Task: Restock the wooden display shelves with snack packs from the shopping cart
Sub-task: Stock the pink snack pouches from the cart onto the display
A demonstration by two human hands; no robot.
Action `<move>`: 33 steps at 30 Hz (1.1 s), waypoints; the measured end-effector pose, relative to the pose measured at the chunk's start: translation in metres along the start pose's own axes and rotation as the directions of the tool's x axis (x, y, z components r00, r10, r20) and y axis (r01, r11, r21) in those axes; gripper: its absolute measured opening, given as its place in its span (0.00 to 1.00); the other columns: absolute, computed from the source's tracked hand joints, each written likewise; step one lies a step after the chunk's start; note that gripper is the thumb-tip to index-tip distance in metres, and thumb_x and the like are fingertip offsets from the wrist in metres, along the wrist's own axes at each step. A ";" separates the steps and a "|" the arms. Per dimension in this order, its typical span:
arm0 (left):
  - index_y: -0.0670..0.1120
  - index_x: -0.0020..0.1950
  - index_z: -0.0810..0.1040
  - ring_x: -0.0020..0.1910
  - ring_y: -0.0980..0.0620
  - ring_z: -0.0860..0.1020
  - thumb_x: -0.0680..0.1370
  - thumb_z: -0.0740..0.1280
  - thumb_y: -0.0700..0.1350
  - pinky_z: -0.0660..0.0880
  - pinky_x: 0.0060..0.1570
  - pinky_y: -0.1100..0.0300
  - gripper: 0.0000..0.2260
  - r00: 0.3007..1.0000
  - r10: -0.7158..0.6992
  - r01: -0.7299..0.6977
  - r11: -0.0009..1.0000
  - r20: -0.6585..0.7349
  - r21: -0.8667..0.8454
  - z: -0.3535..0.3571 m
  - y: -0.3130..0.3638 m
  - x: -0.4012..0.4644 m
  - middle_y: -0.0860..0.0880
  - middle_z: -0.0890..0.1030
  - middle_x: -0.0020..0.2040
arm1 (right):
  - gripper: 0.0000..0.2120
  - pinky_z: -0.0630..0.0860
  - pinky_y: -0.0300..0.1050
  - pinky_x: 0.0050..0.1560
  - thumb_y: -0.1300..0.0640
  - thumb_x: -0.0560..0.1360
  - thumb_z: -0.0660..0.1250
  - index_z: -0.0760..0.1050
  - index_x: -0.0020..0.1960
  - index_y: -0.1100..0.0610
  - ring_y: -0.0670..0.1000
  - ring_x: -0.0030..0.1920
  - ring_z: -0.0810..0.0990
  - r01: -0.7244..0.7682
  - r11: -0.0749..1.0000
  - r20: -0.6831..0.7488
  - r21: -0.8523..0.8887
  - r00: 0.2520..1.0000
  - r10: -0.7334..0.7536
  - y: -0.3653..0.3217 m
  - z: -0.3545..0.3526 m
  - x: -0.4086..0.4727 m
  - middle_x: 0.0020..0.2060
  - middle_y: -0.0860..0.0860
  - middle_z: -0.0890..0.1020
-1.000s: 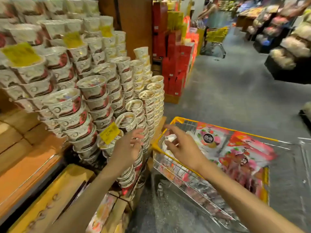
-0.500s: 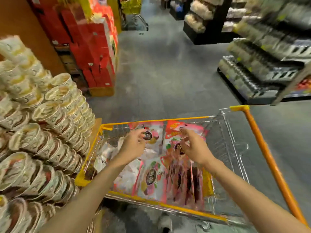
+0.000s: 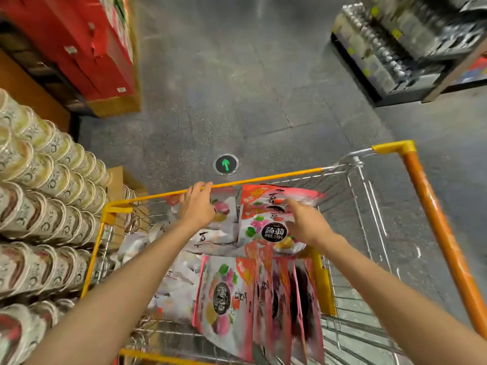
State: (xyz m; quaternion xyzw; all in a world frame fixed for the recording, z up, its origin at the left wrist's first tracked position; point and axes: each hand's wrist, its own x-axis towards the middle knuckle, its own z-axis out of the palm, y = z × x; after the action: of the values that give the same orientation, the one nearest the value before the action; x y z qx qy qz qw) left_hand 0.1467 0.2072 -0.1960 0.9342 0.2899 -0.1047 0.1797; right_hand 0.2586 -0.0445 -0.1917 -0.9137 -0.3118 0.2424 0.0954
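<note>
Wire shopping cart [image 3: 350, 196]: chrome mesh walls, yellow plastic rim trim, smooth orange push bar at right. Inside, glossy flat snack packs [image 3: 226, 293], pink-red edged pouches with fruit pictures and a round black label; standing on edge in a row toward the near end, others lying flat and overlapping toward the far end. Top flat pack [image 3: 266, 225]: round black label with white characters, legible as 蒟蒻 on the upper line, lower line too blurred to read; orange corner patch with unreadable print. White crinkled pouches [image 3: 174, 283] with dark brush-style lettering at the cart's left side, text not legible. Left hand [image 3: 197, 204] reaching over the far packs, fingers slightly curved, fingertips at the yellow far rim; grip on the rim or on a pack cannot be told. Right hand [image 3: 305, 222] motion-blurred, fingers extended over the upper edge of the top flat pack, touching or just above it; grasp cannot be told. To the left, stacked round lidded cups [image 3: 44, 206], cream-white with brown-red bands and foil-like tops, tilted in tight rows on the display; print too small to read. Red cardboard cartons [image 3: 87, 46] stacked on a wooden base at upper left. Floor [image 3: 237, 88] grey, speckled, in large slabs; round black floor marker [image 3: 226, 164] with a green arrow, metal ring, just beyond the cart's far rim. Dark shelving [image 3: 395, 56] with blurred goods at upper right.
</note>
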 end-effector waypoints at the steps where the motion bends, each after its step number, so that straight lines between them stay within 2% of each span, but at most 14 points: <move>1: 0.47 0.73 0.64 0.70 0.44 0.64 0.73 0.64 0.40 0.61 0.68 0.49 0.27 1.000 0.004 -0.005 1.000 0.029 0.030 0.005 -0.004 0.004 0.46 0.65 0.72 | 0.28 0.76 0.54 0.55 0.57 0.73 0.65 0.62 0.71 0.54 0.61 0.59 0.77 -0.018 1.000 0.043 -0.003 0.999 0.018 0.001 0.004 0.004 0.62 0.58 0.77; 4: 0.47 0.72 0.65 0.71 0.44 0.64 0.74 0.65 0.44 0.59 0.70 0.48 0.26 0.998 0.022 -0.026 0.995 0.051 0.091 0.017 -0.017 0.007 0.46 0.65 0.73 | 0.24 0.77 0.53 0.55 0.58 0.73 0.64 0.66 0.69 0.52 0.60 0.57 0.79 -0.044 0.997 0.123 -0.063 0.991 0.051 0.004 0.014 0.011 0.64 0.55 0.76; 7: 0.48 0.67 0.70 0.67 0.44 0.68 0.73 0.66 0.43 0.58 0.69 0.48 0.22 0.995 0.057 -0.042 0.984 -0.082 0.172 0.025 -0.032 0.008 0.47 0.73 0.65 | 0.25 0.78 0.54 0.55 0.60 0.73 0.62 0.66 0.70 0.51 0.60 0.58 0.79 -0.050 0.994 0.154 -0.092 0.986 0.064 0.007 0.023 0.015 0.66 0.54 0.74; 12: 0.45 0.63 0.73 0.57 0.41 0.74 0.72 0.67 0.38 0.68 0.56 0.48 0.18 0.997 0.045 -0.034 0.987 -0.066 0.157 0.027 -0.045 0.022 0.44 0.73 0.59 | 0.23 0.79 0.52 0.52 0.60 0.74 0.62 0.70 0.68 0.48 0.58 0.56 0.80 -0.052 0.988 0.162 -0.147 0.984 0.076 0.012 0.031 0.023 0.67 0.51 0.74; 14: 0.45 0.62 0.74 0.54 0.39 0.76 0.73 0.67 0.38 0.71 0.51 0.48 0.17 0.998 0.022 -0.015 0.992 -0.055 0.128 0.025 -0.045 0.026 0.43 0.72 0.58 | 0.19 0.78 0.50 0.51 0.58 0.76 0.62 0.74 0.65 0.46 0.57 0.55 0.81 -0.075 0.984 0.153 -0.161 0.983 0.100 0.013 0.032 0.023 0.63 0.51 0.77; 17: 0.49 0.60 0.76 0.56 0.41 0.76 0.73 0.70 0.45 0.71 0.53 0.49 0.15 1.000 0.010 -0.016 0.977 0.030 0.215 0.025 -0.051 0.029 0.45 0.78 0.57 | 0.15 0.77 0.46 0.44 0.57 0.77 0.60 0.77 0.60 0.44 0.57 0.48 0.83 -0.084 0.975 0.130 -0.207 0.985 0.113 0.014 0.035 0.021 0.52 0.52 0.83; 20: 0.52 0.53 0.80 0.54 0.42 0.78 0.74 0.69 0.49 0.71 0.54 0.52 0.09 0.994 -0.090 0.074 0.970 0.061 0.232 0.028 -0.064 0.028 0.46 0.82 0.52 | 0.12 0.76 0.45 0.39 0.54 0.79 0.58 0.78 0.56 0.47 0.57 0.45 0.83 -0.078 0.970 0.089 -0.230 0.991 0.101 0.015 0.037 0.018 0.46 0.53 0.84; 22: 0.55 0.52 0.82 0.52 0.43 0.78 0.76 0.66 0.47 0.70 0.53 0.54 0.08 0.989 -0.145 0.134 0.961 0.027 0.241 0.031 -0.071 0.026 0.46 0.83 0.48 | 0.11 0.76 0.45 0.39 0.51 0.81 0.57 0.78 0.53 0.50 0.58 0.44 0.83 -0.088 0.969 0.083 -0.231 0.990 0.110 0.015 0.038 0.015 0.44 0.54 0.84; 26: 0.54 0.55 0.82 0.52 0.41 0.80 0.77 0.62 0.39 0.74 0.50 0.53 0.13 0.992 -0.127 0.129 0.971 -0.024 0.201 0.029 -0.075 0.018 0.43 0.84 0.50 | 0.10 0.71 0.42 0.35 0.51 0.81 0.58 0.77 0.49 0.52 0.56 0.41 0.83 -0.129 0.952 0.046 -0.278 0.988 0.148 0.012 0.039 0.013 0.40 0.53 0.83; 29: 0.52 0.54 0.82 0.51 0.40 0.80 0.76 0.63 0.38 0.75 0.46 0.52 0.14 0.996 -0.084 0.084 0.975 -0.011 0.205 0.019 -0.073 0.008 0.42 0.83 0.49 | 0.06 0.70 0.42 0.32 0.54 0.79 0.61 0.77 0.49 0.49 0.54 0.39 0.83 -0.108 0.946 0.009 -0.305 0.993 0.116 0.006 0.039 0.011 0.38 0.50 0.83; 33: 0.53 0.55 0.82 0.51 0.40 0.80 0.74 0.64 0.38 0.74 0.44 0.54 0.15 0.998 -0.022 0.034 0.971 -0.053 0.236 -0.008 -0.065 -0.013 0.43 0.83 0.50 | 0.08 0.68 0.41 0.31 0.56 0.77 0.63 0.78 0.51 0.46 0.54 0.38 0.84 -0.072 0.940 -0.053 -0.332 0.997 0.057 -0.006 0.032 0.001 0.37 0.50 0.84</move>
State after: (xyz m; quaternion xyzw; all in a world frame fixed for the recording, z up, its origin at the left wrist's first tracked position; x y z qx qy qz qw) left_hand 0.0994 0.2539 -0.2029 0.9471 0.2927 -0.1178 0.0581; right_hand 0.2402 -0.0388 -0.2177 -0.9314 -0.3162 0.1696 -0.0622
